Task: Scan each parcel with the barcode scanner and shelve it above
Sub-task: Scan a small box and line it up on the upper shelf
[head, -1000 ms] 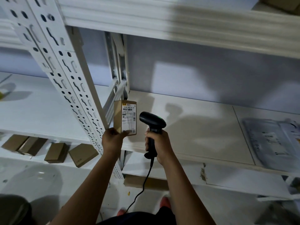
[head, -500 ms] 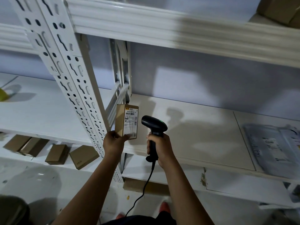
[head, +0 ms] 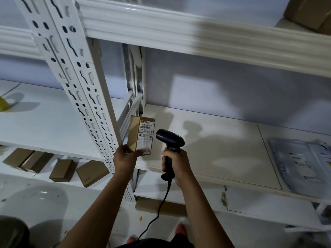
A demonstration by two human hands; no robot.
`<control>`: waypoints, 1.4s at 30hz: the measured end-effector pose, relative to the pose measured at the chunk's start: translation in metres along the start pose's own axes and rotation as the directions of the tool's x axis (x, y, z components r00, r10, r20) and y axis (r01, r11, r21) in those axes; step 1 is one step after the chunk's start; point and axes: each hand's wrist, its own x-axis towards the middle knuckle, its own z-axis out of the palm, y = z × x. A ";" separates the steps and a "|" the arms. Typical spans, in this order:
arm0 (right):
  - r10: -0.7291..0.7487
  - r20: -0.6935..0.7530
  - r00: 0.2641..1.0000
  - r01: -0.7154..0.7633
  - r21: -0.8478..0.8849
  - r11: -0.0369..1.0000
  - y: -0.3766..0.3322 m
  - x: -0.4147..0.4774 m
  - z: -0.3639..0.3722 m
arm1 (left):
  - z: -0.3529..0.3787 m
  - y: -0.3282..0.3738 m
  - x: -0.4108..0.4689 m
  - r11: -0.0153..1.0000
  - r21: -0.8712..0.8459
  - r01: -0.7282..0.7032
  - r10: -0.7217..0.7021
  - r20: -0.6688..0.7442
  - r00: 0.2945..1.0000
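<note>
Cardboard parcel (head: 141, 135) in tight left grip (head: 125, 156), just left of scanner (head: 170, 140) in tight right grip (head: 177, 163).

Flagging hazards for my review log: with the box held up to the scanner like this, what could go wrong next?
The left hand pinches the small brown cardboard parcel only at its bottom corner; that grip could slip. The black cable of the black handheld barcode scanner hangs toward the feet and might snag.

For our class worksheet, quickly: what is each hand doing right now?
Left hand: holding the small cardboard parcel upright.
Right hand: gripping the barcode scanner by its handle.
</note>
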 end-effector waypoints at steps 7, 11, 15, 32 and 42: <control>-0.001 0.005 1.000 0.001 0.003 1.000 0.002 -0.001 -0.001 | -0.002 -0.004 0.002 1.000 -0.018 -0.003 0.003 0.004 1.000; 0.019 -0.009 1.000 -0.019 0.010 1.000 0.002 -0.001 -0.004 | -0.003 -0.006 0.001 0.999 -0.038 -0.006 0.007 0.016 1.000; 0.033 -0.015 0.999 -0.032 0.021 0.999 0.003 -0.001 -0.007 | -0.001 -0.005 0.001 0.998 -0.067 -0.003 0.003 0.011 1.000; 0.145 -0.102 0.984 -0.143 0.027 0.989 0.021 0.031 -0.010 | 0.016 -0.005 -0.008 1.000 -0.015 -0.027 0.027 0.006 1.000; 0.232 -0.226 0.946 -0.213 0.108 0.971 0.028 0.074 -0.028 | 0.025 -0.011 -0.002 1.000 0.002 0.027 -0.027 0.055 0.998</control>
